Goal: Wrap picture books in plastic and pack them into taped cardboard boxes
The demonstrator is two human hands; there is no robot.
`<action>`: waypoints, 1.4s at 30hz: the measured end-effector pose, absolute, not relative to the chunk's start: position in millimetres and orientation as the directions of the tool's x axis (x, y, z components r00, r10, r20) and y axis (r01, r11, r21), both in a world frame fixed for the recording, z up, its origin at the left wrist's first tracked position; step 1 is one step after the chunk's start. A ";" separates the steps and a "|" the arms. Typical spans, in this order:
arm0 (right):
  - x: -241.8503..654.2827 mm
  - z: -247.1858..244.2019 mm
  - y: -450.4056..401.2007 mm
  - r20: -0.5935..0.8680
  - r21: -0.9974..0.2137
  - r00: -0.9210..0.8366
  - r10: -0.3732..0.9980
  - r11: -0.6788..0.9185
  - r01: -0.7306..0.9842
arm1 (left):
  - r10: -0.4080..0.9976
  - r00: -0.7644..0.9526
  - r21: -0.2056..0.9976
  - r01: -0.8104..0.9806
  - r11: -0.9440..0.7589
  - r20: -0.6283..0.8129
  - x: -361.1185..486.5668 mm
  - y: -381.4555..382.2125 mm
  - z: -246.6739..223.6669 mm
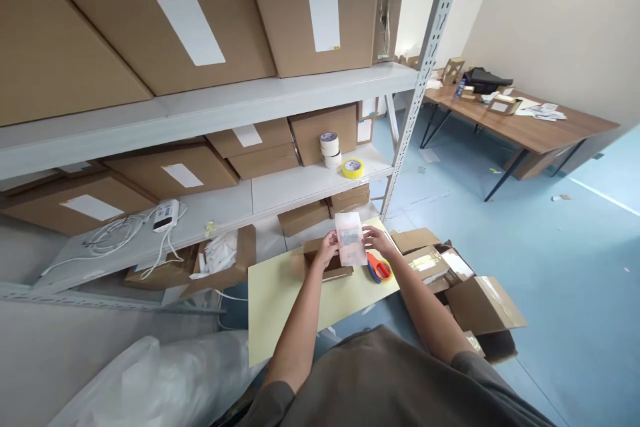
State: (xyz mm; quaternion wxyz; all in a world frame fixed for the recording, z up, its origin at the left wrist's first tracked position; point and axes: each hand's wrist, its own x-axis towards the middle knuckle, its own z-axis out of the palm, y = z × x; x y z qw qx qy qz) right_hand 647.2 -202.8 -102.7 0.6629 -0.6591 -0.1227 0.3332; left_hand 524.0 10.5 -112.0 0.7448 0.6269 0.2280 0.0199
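Shelving [280, 97]: loaded with cardboard boxes.
Yellow tabletop [280, 300]: bears a small box [325, 265] and a tape dispenser [379, 269].
Clear packet [351, 239]: held upright above the small box; contents possibly printed, too small to tell.
Left hand [327, 248]: fingers pinched on the packet's left edge.
Right hand [379, 240]: fingers pinched on its right edge.
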 end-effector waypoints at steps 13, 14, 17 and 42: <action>664.0 -111.1 -101.3 -0.093 -0.802 0.719 0.689 -0.480 0.356 | 0.605 0.680 0.893 0.174 0.415 -0.414 491.6 -11.5 -156.1; 661.0 -111.0 -91.2 -0.090 -0.776 0.700 0.709 -0.490 0.397 | 0.616 0.656 0.882 0.178 0.436 -0.436 489.2 -13.8 -160.9; 651.5 -115.4 -68.6 -0.143 -0.703 0.651 0.746 -0.539 0.464 | 0.599 0.559 0.813 0.298 0.500 -0.573 479.1 -13.6 -171.9; 612.2 -185.1 -198.0 -0.318 -0.756 0.848 0.423 -0.654 0.043 | 0.548 0.758 0.697 0.604 -0.386 -0.354 412.4 60.8 -178.5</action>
